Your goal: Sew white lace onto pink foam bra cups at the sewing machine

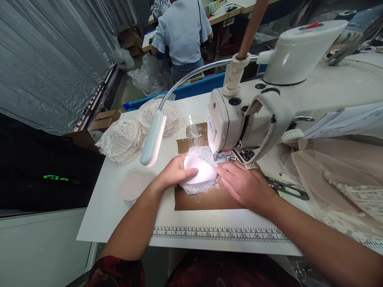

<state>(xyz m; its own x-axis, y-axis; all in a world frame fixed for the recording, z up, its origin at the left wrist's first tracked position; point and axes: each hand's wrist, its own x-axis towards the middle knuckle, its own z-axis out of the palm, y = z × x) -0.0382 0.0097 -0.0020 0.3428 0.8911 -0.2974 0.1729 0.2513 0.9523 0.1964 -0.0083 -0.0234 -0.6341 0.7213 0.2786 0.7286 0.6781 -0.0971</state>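
Note:
A pale padded bra cup (pixel 197 169) with lace (pixel 199 188) around its edge lies at the needle of a white sewing machine (pixel 226 119). My left hand (pixel 178 170) grips the cup's left side, thumb on top and fingers partly hidden under it. On the right, my right hand (pixel 243 181) lies flat on the brown sheet (pixel 194 201), its fingers stretched out and fingertips touching the cup's right edge. The lace's far edge reaches the presser foot (pixel 216 156).
Stacked lace pieces (pixel 122 139) and a pale cup (pixel 137 186) lie left on the white table (pixel 119 219). A lamp (pixel 153 139) hangs over it. Beige mesh fabric (pixel 332 167) and a black metal tool (pixel 287 188) are on the right. A person (pixel 184 32) sits beyond.

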